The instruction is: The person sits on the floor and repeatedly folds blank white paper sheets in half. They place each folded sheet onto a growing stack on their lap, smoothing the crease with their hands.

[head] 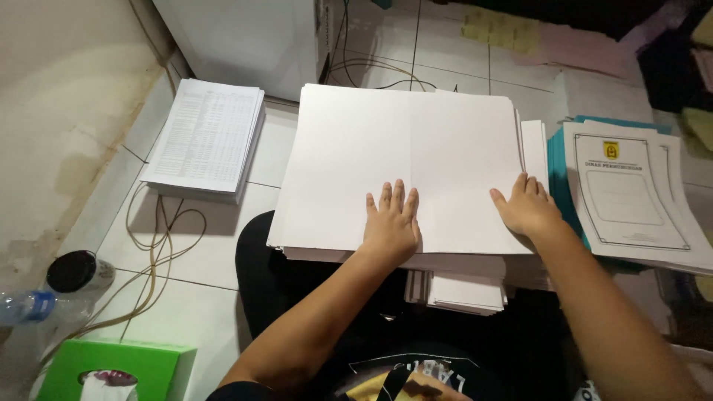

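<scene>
here, left hand (pixel 391 225): flat, fingers spread, pressing on the white sheet stack (pixel 371 148) before us.
right hand (pixel 526 208): open at the stack's right edge.
risk: we judge top sheets may slide askew if our palms push unevenly.

Paper stack (pixel 371 148): in the middle, on the floor (pixel 290 141) in front of the person, its near edge over the lap.
Left hand (pixel 392 223): flat on the paper stack, near its front edge.
Right hand (pixel 526 208): on the stack's right front corner, right of the left hand.
Smaller stack (pixel 466 291): under the near edge of the paper stack.
Printed sheets (pixel 204 137): on the floor, left of the paper stack.
Covers (pixel 631 193): right of the paper stack.
Cables (pixel 160 245): on the floor, before the printed sheets.
Tissue box (pixel 119 367): near left corner.
Bottle (pixel 33 304): far left, behind the tissue box.
Cabinet (pixel 238 41): behind the printed sheets.
</scene>
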